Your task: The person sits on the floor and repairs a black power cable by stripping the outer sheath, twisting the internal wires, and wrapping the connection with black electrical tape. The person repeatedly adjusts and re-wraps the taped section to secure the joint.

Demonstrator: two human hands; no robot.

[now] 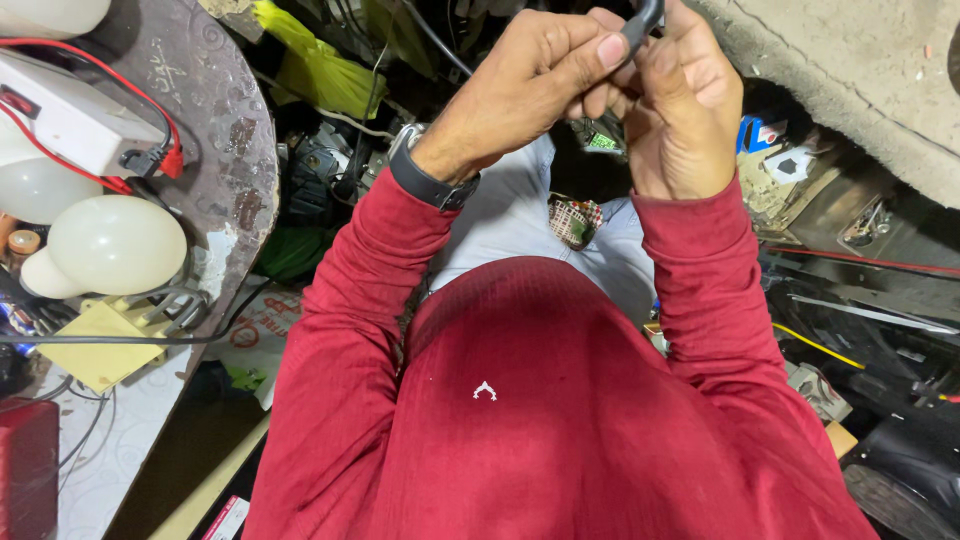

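Both hands are raised together at the top of the head view, above my red-sleeved chest. My left hand, with a dark watch on its wrist, pinches a black cable between thumb and fingers. My right hand closes around the same cable just beside it, fingers curled. The cable runs up out of the frame, so its end is hidden.
A round dark table at left carries white bulbs, a white box with red wires and a yellow pad. A yellow bag, wires and parts lie on the floor. A concrete ledge rises at right.
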